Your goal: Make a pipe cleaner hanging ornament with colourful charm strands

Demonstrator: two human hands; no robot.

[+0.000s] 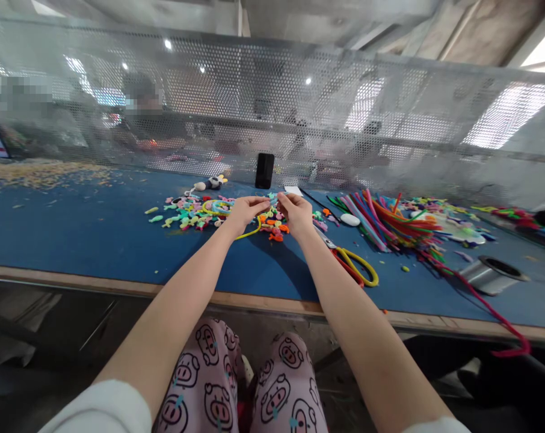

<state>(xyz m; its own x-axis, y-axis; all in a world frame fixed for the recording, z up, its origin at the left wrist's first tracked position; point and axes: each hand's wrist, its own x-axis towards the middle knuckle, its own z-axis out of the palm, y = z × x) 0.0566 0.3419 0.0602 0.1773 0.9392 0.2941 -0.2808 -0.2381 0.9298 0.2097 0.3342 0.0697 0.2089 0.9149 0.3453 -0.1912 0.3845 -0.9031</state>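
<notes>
My left hand (249,211) and my right hand (296,211) meet fingertip to fingertip above the table, both pinched closed. A small light blue piece (273,200) shows between them, too small to make out in detail. A yellow pipe cleaner (251,233) lies just below my left hand. Under and around the hands is a pile of small twisted fuzzy pieces in mixed colours (189,215), with orange ones (276,228) directly below the fingers. Scissors with red and yellow handles (365,270) lie beside my right forearm.
A black phone (264,171) leans against the perforated metal screen (236,78). On the right are a bundle of pipe cleaners (376,219), a white oval object (349,219) and a metal spool (491,275). A small plush-like figure (210,183) lies behind the pile. The blue table (96,234) has a wooden front edge.
</notes>
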